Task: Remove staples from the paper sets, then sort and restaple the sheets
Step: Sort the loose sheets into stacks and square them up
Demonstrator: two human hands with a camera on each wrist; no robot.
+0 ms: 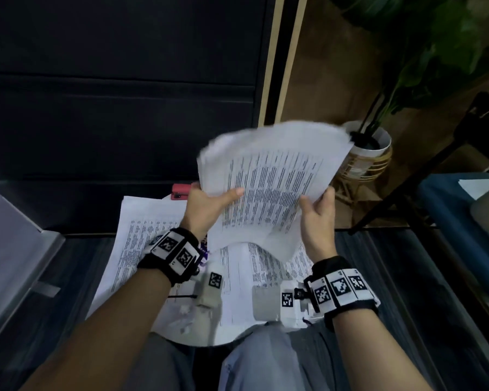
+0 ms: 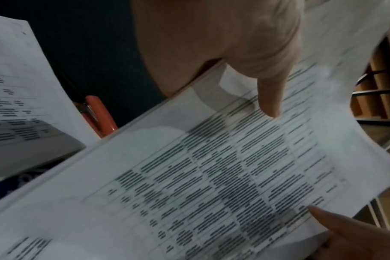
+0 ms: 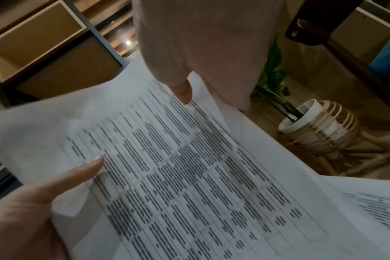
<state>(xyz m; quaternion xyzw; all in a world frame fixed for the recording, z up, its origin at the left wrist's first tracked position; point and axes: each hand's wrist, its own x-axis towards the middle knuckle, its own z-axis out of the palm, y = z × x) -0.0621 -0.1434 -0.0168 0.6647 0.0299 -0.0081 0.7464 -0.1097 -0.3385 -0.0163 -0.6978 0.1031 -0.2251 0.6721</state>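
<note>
- Forearms reach out over the lap, wrist bands nearest the lens
- Left hand (image 1: 206, 203) pinches the stack (image 1: 268, 179) at its left edge, thumb on top, fingers curled beneath, so the sheets stay squared while lifted
- Right hand (image 1: 318, 218) clamps the right edge the same way, probably to fan or sort pages
- Other sheets (image 1: 141, 238) lie spread on the round worktop (image 1: 209, 338) below, set aside
- Red stapler (image 1: 180, 191) waits at the far rim, within reach for restapling
</note>
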